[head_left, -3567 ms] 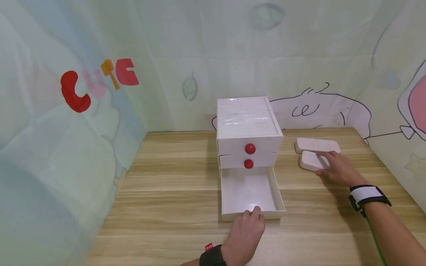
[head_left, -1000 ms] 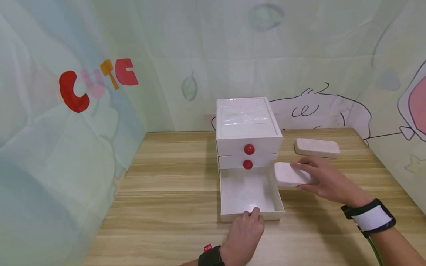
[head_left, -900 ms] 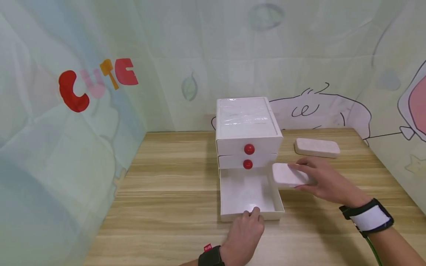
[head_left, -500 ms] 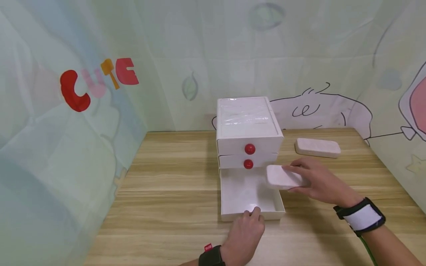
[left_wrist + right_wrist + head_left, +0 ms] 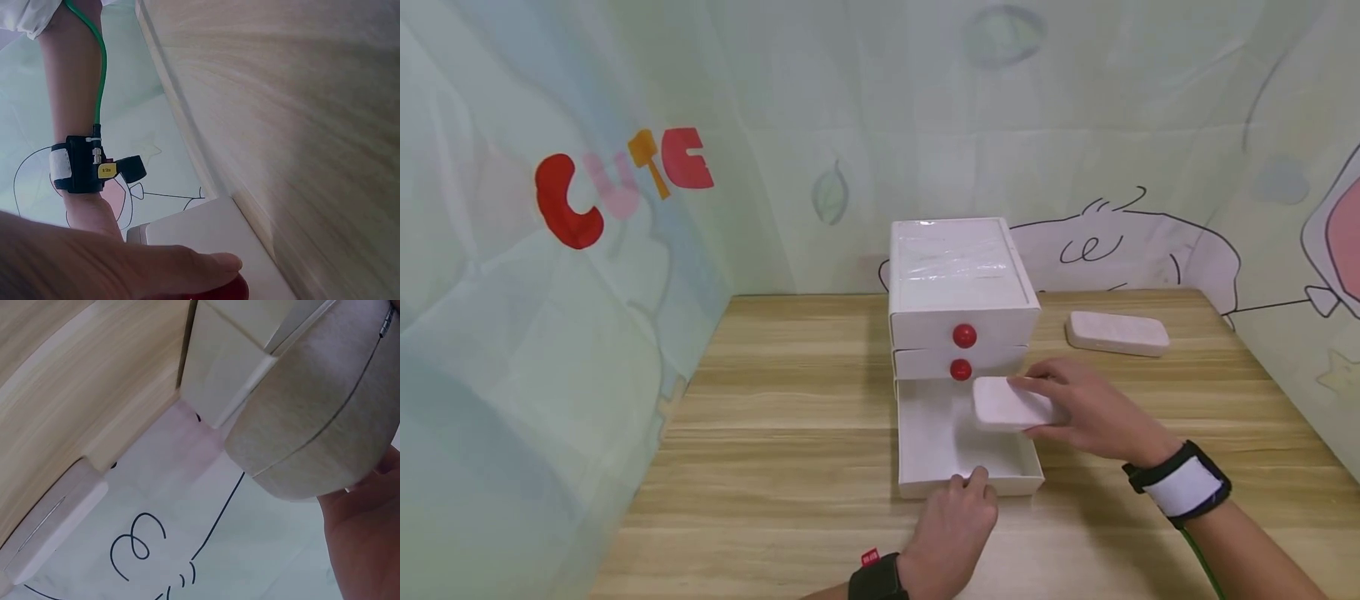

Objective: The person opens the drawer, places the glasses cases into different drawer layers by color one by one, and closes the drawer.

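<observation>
My right hand [image 5: 1086,412] holds a pale pink glasses case [image 5: 1011,404] over the pulled-out bottom drawer [image 5: 917,433] of a small white drawer unit [image 5: 955,287]. In the right wrist view the held glasses case [image 5: 319,419] shows a seam along its side and a small metal hinge. My left hand [image 5: 951,529] is at the drawer's front. In the left wrist view its thumb lies on a red drawer knob [image 5: 231,290], the fingers being hidden. No item shows inside the visible part of the drawer.
A second pale glasses case [image 5: 1116,333] lies on the wooden table [image 5: 790,400], right of the unit. The two upper drawers are closed, each with a red knob [image 5: 964,336]. A printed cloth backdrop [image 5: 820,100] stands behind and at both sides.
My right hand has picked up the nearer glasses case from the table and moved it left, over the open drawer. My left hand has stayed at the drawer front.
</observation>
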The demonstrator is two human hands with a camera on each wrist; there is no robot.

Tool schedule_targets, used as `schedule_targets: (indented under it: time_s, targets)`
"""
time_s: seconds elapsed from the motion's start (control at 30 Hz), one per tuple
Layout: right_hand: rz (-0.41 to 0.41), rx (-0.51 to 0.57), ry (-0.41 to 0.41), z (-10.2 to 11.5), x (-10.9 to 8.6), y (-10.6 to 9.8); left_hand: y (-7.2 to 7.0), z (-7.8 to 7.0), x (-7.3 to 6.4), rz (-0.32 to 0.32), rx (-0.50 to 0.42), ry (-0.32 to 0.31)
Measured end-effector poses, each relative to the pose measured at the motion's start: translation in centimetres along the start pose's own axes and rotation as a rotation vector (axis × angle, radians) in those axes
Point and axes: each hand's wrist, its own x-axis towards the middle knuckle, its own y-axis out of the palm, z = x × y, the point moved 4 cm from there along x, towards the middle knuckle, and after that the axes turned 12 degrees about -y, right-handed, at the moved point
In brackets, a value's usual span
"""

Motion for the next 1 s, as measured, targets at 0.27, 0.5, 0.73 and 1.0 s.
schedule_targets:
  time_s: [0.27, 0.5, 0.73, 1.0]
  targets:
    - [0.002, 0.018, -0.022, 1.0, 1.4, 0.8, 0.1, 0.0, 0.0, -0.034, 0.001, 0.005]
    - [-0.027, -0.019, -0.070, 1.9, 2.9, 1.4, -0.1, 0.0, 0.1, -0.024, 0.023, 0.003]
    - [-0.030, -0.033, -0.018, 3.0, 4.3, 1.9, -0.2, 0.0, 0.1, -0.002, 0.043, 0.010]
    - [-0.014, -0.049, 0.005, 3.8, 5.1, 3.1, -0.1, -0.1, 0.0, -0.027, 0.043, 0.004]
